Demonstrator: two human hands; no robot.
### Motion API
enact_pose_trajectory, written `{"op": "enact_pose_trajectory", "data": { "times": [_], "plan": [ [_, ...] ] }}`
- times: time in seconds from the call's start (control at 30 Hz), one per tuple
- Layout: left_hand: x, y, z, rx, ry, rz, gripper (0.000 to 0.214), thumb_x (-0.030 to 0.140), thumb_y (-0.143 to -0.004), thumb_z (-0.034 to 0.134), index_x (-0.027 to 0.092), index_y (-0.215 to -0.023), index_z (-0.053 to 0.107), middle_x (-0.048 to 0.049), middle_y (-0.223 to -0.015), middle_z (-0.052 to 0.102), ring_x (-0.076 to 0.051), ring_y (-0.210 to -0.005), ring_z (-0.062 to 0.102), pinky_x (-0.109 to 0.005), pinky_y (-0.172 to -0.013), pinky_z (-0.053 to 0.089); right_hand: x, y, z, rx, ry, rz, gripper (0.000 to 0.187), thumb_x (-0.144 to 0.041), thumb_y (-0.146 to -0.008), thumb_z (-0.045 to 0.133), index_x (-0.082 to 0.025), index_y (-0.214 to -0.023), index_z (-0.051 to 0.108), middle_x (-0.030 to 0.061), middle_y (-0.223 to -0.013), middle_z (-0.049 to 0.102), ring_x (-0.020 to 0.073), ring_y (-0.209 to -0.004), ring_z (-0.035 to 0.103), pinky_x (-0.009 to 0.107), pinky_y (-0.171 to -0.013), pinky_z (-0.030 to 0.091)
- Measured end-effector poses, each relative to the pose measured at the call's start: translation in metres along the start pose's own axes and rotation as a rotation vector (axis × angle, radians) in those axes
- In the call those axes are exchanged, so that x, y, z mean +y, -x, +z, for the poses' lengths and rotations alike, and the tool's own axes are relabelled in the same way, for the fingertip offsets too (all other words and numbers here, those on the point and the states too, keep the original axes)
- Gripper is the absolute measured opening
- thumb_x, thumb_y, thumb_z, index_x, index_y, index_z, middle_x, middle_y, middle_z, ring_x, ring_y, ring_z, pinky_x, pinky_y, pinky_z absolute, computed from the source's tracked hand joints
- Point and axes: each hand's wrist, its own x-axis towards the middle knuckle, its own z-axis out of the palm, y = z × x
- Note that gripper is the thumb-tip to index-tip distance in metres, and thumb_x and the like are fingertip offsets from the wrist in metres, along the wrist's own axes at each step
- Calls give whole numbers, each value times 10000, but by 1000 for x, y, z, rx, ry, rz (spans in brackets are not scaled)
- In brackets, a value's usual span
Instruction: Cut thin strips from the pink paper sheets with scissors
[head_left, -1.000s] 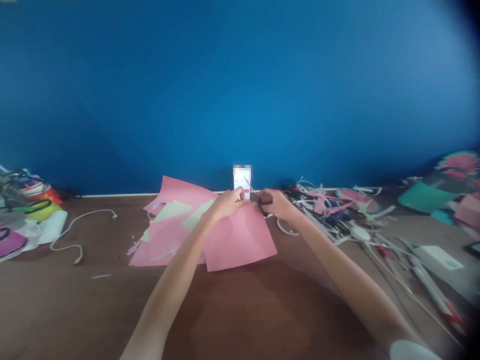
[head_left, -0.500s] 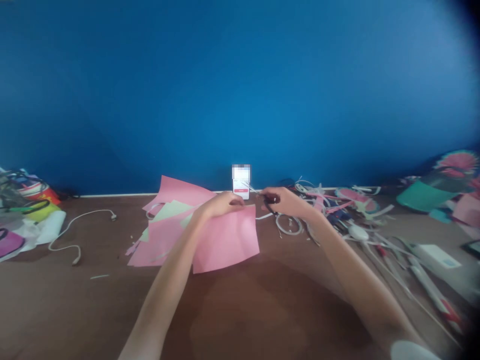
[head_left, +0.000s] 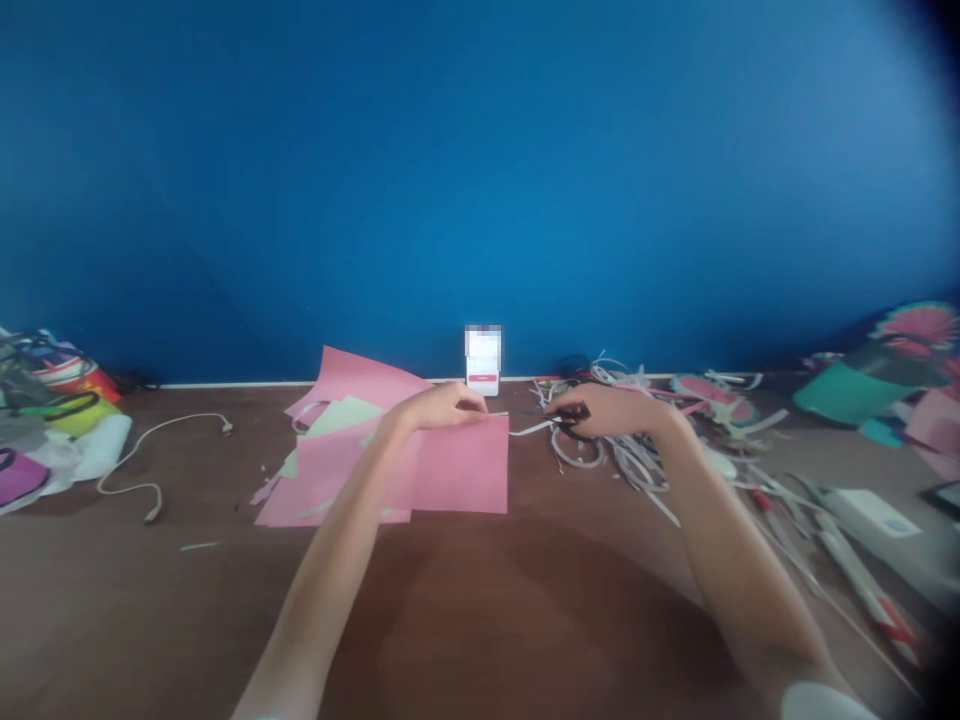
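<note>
My left hand [head_left: 454,406] is closed on the upper edge of a pink sheet of paper [head_left: 461,475], thumb and fingers pinched near its top right corner. That sheet lies over other pink paper [head_left: 337,475] and a pale green piece [head_left: 341,418]. To the right, my right hand [head_left: 581,410] has its fingers in the dark handles of a pair of scissors [head_left: 525,413]. Their thin blades point left toward the sheet's top right corner. Whether the blades touch the paper I cannot tell. A thin white strip [head_left: 531,429] lies just below the blades.
A phone [head_left: 482,365] stands upright against the blue wall. Paper strips and coiled cables [head_left: 630,450] lie to the right, with a green and pink paper craft [head_left: 844,390] beyond. A white cable [head_left: 150,430] and a pile of bags [head_left: 64,410] are at the left.
My right hand has moved right and slightly down; the scissors now point nearly level instead of up. The pink sheet has dropped flatter onto the table, my left hand still at its edge.
</note>
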Motion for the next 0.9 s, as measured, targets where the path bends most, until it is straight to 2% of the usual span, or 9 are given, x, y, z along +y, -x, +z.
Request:
{"op": "enact_pose_trajectory", "data": {
  "times": [0.23,0.53,0.73,0.9],
  "plan": [
    [-4,-3,1,-2,14,9,252,394,-850,546,204,-910,700,-44,-922,675,-157,-781,571,-258,-643,378,2,-2,0,-62,-52,-39,321,-158,-718,534,-173,-981,717,25,-887,711,167,-740,598,244,-643,419],
    [-2,-2,3,1,38,13,273,421,-841,562,209,-936,706,-50,-949,679,-165,-805,585,-259,-651,387,-1,-2,0,-115,-142,7,350,-238,-717,560,-204,-1016,739,-4,-738,681,149,-639,552,243,-578,396],
    [-4,-3,4,-11,43,-4,248,403,-831,569,212,-922,699,-42,-932,677,-159,-788,582,-255,-637,387,2,-3,2,-123,-192,63,419,-283,-710,593,-202,-1100,721,15,-790,705,159,-659,577,244,-575,416],
    [-4,-2,3,-20,41,-5,244,397,-838,557,211,-919,692,-43,-938,674,-156,-787,581,-252,-634,387,3,-3,2,-141,-200,46,430,-291,-733,589,-198,-1135,707,20,-821,713,164,-672,591,245,-582,426]
  ]
}}
